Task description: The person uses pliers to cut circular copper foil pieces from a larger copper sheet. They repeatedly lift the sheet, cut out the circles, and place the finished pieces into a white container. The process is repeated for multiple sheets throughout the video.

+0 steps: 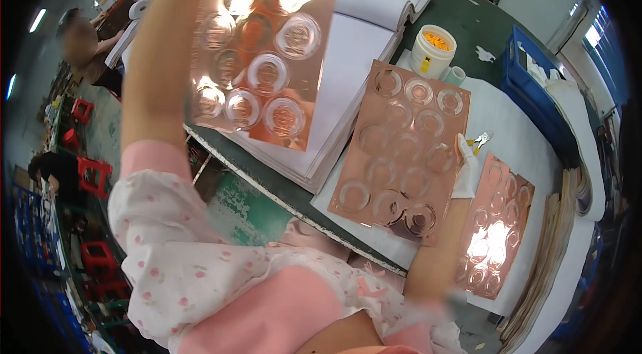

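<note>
A shiny copper-coloured sheet [284, 76] with rows of raised rings stands tilted over a paper stack, its top cut off by the upper edge of the view. Beside it my left forearm [157, 73] reaches up, and the left hand lies beyond the frame. My right hand [466, 170], in a white glove, grips the right edge of a second copper-coloured sheet [394, 143] with similar ring shapes; its fingers are partly hidden. To the right of that hand, a third such sheet [498, 223] lies on white paper. Yellow-handled pliers [479, 142] rest just beyond the glove.
Stacked large white paper sheets [358, 53] cover part of the green table [471, 16]. A white tub [433, 51] of orange pieces stands behind the second sheet. At the right are a blue crate [535, 79] and upright boards [545, 260]. Two people and red stools [93, 177] are at left.
</note>
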Available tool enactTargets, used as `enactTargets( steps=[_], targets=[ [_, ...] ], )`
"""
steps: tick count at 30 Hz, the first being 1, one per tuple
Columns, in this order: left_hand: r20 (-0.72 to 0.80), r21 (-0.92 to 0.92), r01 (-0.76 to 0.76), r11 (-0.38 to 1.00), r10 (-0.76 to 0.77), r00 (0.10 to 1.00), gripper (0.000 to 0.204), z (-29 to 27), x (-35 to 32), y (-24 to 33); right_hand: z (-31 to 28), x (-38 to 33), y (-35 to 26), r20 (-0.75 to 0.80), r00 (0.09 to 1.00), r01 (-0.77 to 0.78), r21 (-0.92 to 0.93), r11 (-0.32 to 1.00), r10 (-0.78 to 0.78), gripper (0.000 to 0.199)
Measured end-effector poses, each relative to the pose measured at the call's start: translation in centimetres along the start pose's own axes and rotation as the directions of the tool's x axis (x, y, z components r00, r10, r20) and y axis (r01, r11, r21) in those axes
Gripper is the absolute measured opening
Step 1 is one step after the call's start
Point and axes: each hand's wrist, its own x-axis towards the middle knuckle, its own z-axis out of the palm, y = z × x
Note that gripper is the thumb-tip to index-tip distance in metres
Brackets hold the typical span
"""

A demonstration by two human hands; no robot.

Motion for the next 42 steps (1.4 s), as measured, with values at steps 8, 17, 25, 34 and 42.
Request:
enactTargets(
  steps=[8,17,25,34,42],
  targets=[
    [0.310,0.095,0.113,0.989,-0.137,0.941,0.039,15.5,-1.7,7.5,-0.8,0.0,-0.1,-0.043,0.998,-0.048,0.036,0.998,0.050,0.023],
    [0.385,0.047,0.261,0.964,-0.259,0.886,0.046,15.7,-16.1,17.4,-1.1,0.8,0.2,-0.005,0.985,-0.169,0.135,0.976,0.171,0.028],
    [0.193,0.041,0.203,0.978,-0.207,0.959,0.028,15.6,-17.8,16.2,-0.9,0.9,-0.2,0.048,0.988,-0.152,0.101,0.983,0.147,0.030],
    [0.164,-0.016,0.092,0.996,-0.088,0.983,0.034,15.8,-18.2,16.5,-0.6,0.7,-0.4,0.055,0.984,-0.172,0.083,0.982,0.167,0.026],
    [0.191,-0.009,0.094,0.996,-0.090,0.977,0.036,15.9,-18.0,17.0,-0.6,0.7,-0.5,0.072,0.976,-0.211,0.109,0.971,0.204,0.023]
  ],
)
